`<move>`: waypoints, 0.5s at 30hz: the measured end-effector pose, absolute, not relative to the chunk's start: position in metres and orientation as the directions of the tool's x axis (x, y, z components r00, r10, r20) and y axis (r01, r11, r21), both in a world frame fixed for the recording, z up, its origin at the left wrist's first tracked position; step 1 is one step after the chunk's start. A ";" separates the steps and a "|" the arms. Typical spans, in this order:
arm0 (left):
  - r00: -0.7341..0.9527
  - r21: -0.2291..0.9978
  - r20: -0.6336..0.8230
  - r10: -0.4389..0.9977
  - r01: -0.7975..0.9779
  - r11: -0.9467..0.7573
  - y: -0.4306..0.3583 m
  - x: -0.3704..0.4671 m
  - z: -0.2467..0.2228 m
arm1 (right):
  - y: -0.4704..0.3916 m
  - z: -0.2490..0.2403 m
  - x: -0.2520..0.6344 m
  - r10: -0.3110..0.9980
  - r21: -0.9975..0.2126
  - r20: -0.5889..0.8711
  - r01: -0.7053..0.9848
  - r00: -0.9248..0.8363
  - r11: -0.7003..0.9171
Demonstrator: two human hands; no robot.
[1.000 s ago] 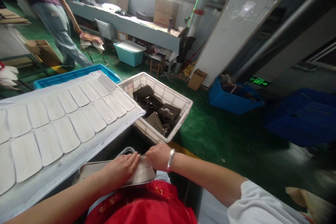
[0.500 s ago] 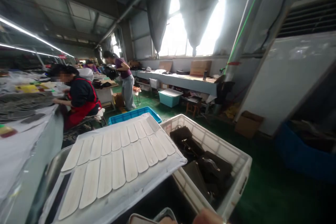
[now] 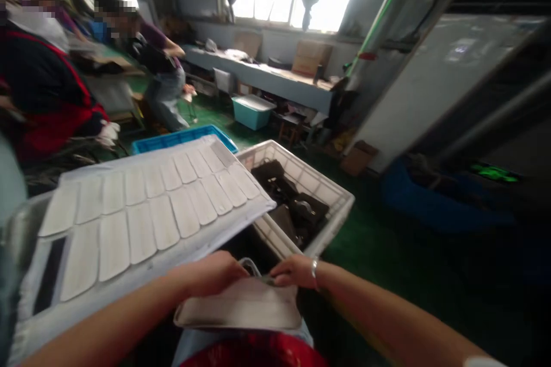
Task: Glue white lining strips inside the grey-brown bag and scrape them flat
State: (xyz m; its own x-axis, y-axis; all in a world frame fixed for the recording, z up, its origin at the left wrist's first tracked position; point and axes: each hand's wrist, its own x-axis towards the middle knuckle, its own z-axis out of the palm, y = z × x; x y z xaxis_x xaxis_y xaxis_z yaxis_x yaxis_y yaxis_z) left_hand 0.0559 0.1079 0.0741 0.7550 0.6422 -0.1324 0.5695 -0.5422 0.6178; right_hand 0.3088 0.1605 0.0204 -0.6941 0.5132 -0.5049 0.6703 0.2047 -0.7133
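Observation:
A pale handbag (image 3: 241, 305) with a light loop handle (image 3: 249, 265) rests in front of me, over my lap. My left hand (image 3: 213, 271) lies closed over its top edge at the left, fingertips close by the handle. At the bag's upper right, my right hand (image 3: 295, 270) pinches the edge with thumb and fingers. Blur hides exactly what the fingertips touch. Just beyond my left arm is a white-covered board (image 3: 166, 261) bearing two rows of pale, round-ended strips (image 3: 114, 249).
A white crate (image 3: 331, 212) of dark bags (image 3: 307, 209) stands ahead right, with a blue crate (image 3: 185, 139) behind the board. One person in a red apron (image 3: 55, 126) sits at left; another person (image 3: 166, 74) bends farther back. A blue container (image 3: 430, 198) stands right.
The view has tilted down and turned right. Both my forearms and more of the pale handbag have come into sight; earlier only fingers and the bag's top showed at the bottom edge.

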 end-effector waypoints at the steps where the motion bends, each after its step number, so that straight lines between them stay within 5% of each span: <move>1: 0.768 0.636 -0.134 0.626 0.551 -0.540 0.110 0.051 0.067 | 0.161 0.018 0.309 0.500 -0.713 -0.530 0.679 -0.685 0.174; 15: 0.844 0.263 -0.101 0.527 0.533 -0.804 0.085 0.040 0.021 | 0.165 0.026 0.271 0.328 -0.739 -0.559 0.637 -0.762 0.219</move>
State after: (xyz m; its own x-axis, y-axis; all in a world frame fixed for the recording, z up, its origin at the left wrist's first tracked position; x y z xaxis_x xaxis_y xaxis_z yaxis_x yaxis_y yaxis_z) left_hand 0.0400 0.0851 0.0208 0.8440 0.5267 -0.1010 0.5332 -0.8040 0.2631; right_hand 0.2709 0.1649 0.0257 -0.7617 0.3282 -0.5586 0.6367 0.2194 -0.7393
